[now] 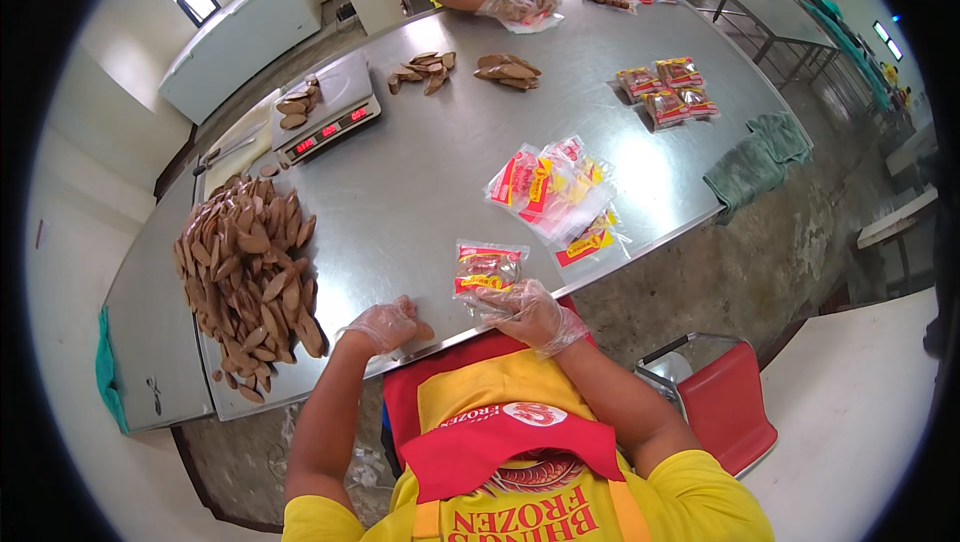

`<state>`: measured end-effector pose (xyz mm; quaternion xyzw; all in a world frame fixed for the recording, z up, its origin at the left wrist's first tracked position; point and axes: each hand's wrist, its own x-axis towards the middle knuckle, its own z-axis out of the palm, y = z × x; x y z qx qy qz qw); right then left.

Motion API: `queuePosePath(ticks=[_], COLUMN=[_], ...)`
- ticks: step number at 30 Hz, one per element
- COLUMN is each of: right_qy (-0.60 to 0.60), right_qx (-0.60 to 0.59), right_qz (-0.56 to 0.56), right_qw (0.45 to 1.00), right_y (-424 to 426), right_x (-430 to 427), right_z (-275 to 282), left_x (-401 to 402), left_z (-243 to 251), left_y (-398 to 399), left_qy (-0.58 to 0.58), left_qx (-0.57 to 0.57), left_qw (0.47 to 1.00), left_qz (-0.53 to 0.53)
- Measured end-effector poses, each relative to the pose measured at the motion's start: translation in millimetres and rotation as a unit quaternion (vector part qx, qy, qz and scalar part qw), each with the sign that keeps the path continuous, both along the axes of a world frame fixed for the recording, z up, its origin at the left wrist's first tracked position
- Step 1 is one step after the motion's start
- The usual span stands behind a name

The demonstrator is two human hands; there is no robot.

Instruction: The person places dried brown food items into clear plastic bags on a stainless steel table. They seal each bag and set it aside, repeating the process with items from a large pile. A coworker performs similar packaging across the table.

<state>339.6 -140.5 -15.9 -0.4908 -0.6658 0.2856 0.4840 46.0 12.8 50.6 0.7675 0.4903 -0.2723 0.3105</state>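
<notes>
My right hand (534,315), in a clear plastic glove, grips the lower end of a printed plastic pouch (489,266) near the table's front edge. Brown slices show through the pouch's clear film. To its left, my gloved left hand (386,326) rests low over the steel tabletop, fingers curled; whether a slice lies in them cannot be made out. A big heap of brown, oval slices (244,264) lies left of that hand. Flat printed pouches (555,189) are spread in an overlapping pile beyond my right hand.
A digital scale (326,110) bearing several slices stands at the far left, beside a knife (229,152). Two small slice piles (424,70) (508,70) lie farther back. Filled packs (667,91) and a green cloth (757,159) are at right. Opposite, a co-worker's gloved hands (517,7) handle a pouch.
</notes>
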Motion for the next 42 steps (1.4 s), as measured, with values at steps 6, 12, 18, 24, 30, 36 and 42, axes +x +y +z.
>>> queuePosePath(ticks=[6, 12, 18, 24, 30, 36, 42], right_qy=[0.028, 0.034, 0.025, 0.071, 0.074, 0.004, 0.028], right_qx=[-0.014, 0.008, 0.030, 0.000, 0.007, -0.018, 0.024], right_qz=[0.020, 0.018, 0.030, 0.062, 0.073, 0.064, 0.057], right_qw=[0.999, 0.999, 0.999, 0.996, 0.995, 0.998, 0.998], right_y=[2.5, 4.2, 4.2, 2.0, 3.7, 3.4, 4.8], right_x=[0.3, -1.5, 1.0, 1.9, 3.4, 5.2, 5.2], right_z=[-8.9, -8.8, -13.4, -19.2, -25.6, -32.2, -30.8], left_x=[-34.9, -80.8, -14.2, 49.5, 71.4, 91.7, 94.7], left_z=[1.1, -45.5, -55.4, -75.4, -70.9, -95.3, -105.2], left_y=[-10.2, -44.5, -80.0, -103.3, -115.1, -96.3, -70.2], left_qy=[-0.033, -0.173, -0.263, -0.461, -0.544, -0.560, -0.355], left_qx=[-0.066, -0.028, -0.212, -0.301, -0.250, -0.191, 0.199], left_qw=[0.997, 0.969, 0.875, 0.716, 0.578, 0.616, 0.856], left_qz=[0.025, 0.175, 0.348, 0.429, 0.555, 0.519, 0.319])
